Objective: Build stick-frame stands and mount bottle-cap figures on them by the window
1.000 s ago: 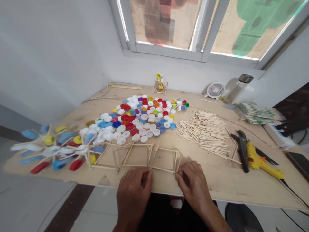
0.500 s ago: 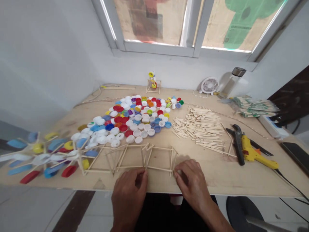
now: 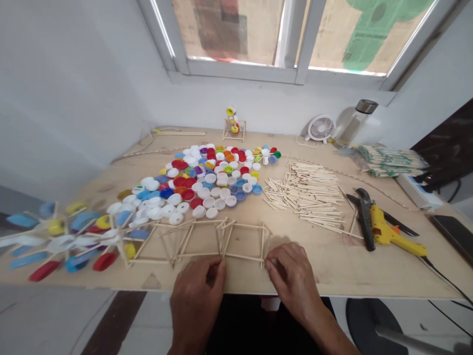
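Observation:
A row of open frames made of thin wooden sticks, the stick frame (image 3: 244, 257), lies along the table's front edge. My left hand (image 3: 199, 296) is closed, thumb and forefinger pinching the frame at an upright joint near its middle. At the frame's right end my right hand (image 3: 295, 276) has its fingers curled together, the tips at a slanting stick there; the exact contact is partly hidden. On the left, the frame meets a cluster of bottle caps on sticks (image 3: 61, 244), which sticks out past the table edge.
Loose coloured bottle caps (image 3: 210, 190) spread behind the frame. A pile of sticks (image 3: 314, 190) lies right of them. Farther right are black-handled cutters (image 3: 364, 217), a yellow glue gun (image 3: 395, 239) and a phone (image 3: 451, 236). A small fan (image 3: 321, 128) and bottle (image 3: 356, 123) stand behind.
Almost nothing differs. The view shifts very slightly, while both hands and the stick frame keep their places.

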The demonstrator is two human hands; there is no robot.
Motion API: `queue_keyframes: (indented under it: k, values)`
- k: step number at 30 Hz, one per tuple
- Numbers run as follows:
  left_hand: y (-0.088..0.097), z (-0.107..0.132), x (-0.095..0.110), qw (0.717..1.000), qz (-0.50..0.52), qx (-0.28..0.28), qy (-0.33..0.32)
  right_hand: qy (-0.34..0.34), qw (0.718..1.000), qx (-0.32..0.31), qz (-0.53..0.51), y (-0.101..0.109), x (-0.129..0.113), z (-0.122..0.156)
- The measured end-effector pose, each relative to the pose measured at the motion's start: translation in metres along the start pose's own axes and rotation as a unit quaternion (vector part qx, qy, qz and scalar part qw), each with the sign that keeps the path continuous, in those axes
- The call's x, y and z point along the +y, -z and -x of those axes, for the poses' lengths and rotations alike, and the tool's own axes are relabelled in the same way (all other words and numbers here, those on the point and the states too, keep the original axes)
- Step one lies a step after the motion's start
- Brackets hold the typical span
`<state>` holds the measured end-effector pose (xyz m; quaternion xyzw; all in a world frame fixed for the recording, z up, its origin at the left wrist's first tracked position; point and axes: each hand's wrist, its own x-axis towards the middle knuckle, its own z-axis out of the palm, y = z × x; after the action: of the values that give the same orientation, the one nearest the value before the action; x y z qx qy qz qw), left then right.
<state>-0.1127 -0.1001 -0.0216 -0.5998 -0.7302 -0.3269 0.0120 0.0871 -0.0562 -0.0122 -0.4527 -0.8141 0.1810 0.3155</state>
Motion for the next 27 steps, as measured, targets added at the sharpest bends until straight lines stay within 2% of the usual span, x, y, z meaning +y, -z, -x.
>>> queue_keyframes:
  k: [11, 27]
  values:
    - [0.0, 0.0, -0.001, 1.0, 0.008, -0.003, 0.002, 0.011, 0.999, 0.024, 0.026, 0.004, 0.005, 0.004]
    - [0.001, 0.008, -0.003, 1.0, 0.008, 0.02, -0.022, -0.018, 0.998, 0.056, 0.024, 0.016, 0.017, 0.019]
